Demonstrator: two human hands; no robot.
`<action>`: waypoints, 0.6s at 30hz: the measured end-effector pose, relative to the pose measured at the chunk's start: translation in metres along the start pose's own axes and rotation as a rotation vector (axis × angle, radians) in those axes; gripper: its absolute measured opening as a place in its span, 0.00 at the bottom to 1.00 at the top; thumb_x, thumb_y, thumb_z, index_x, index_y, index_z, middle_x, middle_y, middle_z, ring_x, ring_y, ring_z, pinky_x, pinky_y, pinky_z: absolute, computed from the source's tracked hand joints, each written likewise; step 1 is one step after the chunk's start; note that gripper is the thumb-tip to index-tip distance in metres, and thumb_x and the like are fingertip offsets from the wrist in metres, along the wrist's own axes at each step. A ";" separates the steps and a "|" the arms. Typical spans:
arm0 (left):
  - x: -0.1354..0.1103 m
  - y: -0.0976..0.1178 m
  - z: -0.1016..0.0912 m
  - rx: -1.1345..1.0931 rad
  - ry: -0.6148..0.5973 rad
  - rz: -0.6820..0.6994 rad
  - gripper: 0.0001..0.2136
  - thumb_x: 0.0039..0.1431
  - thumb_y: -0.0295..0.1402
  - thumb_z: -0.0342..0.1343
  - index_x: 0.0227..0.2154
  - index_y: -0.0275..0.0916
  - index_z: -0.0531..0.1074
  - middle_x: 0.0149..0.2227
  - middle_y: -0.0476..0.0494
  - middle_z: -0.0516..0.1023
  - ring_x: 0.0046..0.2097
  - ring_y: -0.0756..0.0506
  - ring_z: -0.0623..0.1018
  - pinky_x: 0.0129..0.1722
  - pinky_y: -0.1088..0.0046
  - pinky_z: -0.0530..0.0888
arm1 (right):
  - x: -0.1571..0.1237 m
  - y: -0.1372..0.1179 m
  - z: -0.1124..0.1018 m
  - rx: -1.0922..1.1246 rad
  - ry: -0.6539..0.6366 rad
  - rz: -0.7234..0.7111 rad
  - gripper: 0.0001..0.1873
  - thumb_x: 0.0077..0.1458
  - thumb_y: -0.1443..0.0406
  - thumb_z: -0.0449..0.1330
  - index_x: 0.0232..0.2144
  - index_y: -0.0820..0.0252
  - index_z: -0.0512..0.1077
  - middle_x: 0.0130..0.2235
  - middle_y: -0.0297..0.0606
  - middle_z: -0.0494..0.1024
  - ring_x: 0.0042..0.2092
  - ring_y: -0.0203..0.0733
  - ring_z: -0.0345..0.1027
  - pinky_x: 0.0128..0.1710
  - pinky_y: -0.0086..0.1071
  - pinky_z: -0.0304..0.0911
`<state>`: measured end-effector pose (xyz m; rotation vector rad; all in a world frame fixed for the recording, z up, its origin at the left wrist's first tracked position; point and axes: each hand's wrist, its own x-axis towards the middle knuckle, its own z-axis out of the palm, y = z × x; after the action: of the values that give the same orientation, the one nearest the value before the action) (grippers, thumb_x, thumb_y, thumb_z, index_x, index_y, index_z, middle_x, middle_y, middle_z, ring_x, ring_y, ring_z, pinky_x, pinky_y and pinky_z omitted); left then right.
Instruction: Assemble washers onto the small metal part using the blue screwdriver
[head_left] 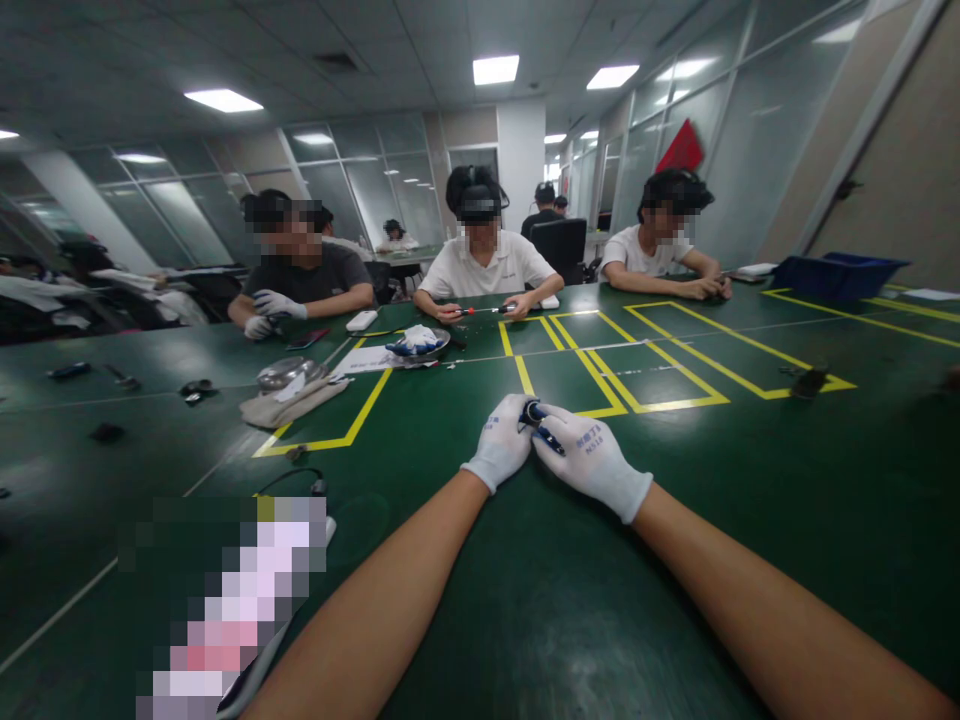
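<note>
Tiny dark tool point(541, 425) mid-frame, pinched between left hand point(501, 445) and right hand point(592, 462); probably light, stiff, slick in gloves. Best grabbed mid-barrel.

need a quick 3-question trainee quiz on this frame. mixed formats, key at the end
1. True or false: the left hand and right hand both wear white gloves.
2. The dark blue tool is: A) lying loose, untouched; B) held between both hands; C) in the left hand only.
3. Fill in: the tape lines on the green table are ____.
Key: 1 true; 2 B; 3 yellow.
</note>
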<state>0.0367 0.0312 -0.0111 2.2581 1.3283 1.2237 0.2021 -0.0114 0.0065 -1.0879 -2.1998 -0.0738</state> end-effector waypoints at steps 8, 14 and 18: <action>0.001 -0.001 -0.002 0.052 0.033 -0.025 0.13 0.56 0.24 0.57 0.45 0.38 0.72 0.46 0.39 0.77 0.49 0.41 0.76 0.54 0.63 0.73 | 0.000 0.004 -0.006 0.232 0.136 0.150 0.11 0.61 0.63 0.57 0.42 0.59 0.77 0.47 0.43 0.80 0.49 0.46 0.75 0.52 0.38 0.68; 0.006 -0.013 -0.003 0.121 0.199 -0.265 0.10 0.57 0.28 0.59 0.43 0.39 0.72 0.46 0.38 0.77 0.49 0.41 0.76 0.52 0.63 0.73 | -0.002 0.021 0.008 0.180 0.105 0.236 0.12 0.61 0.61 0.56 0.41 0.60 0.77 0.47 0.46 0.79 0.50 0.50 0.73 0.52 0.41 0.67; 0.028 -0.032 -0.025 0.168 0.273 -0.484 0.09 0.58 0.32 0.59 0.42 0.40 0.71 0.45 0.37 0.78 0.49 0.40 0.78 0.51 0.65 0.73 | -0.002 0.023 0.013 0.201 0.081 0.237 0.14 0.61 0.60 0.56 0.43 0.60 0.77 0.49 0.46 0.78 0.51 0.50 0.72 0.54 0.42 0.65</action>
<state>0.0053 0.0666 0.0008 1.7429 1.9967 1.3025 0.2130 0.0064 -0.0099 -1.1998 -1.9445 0.1995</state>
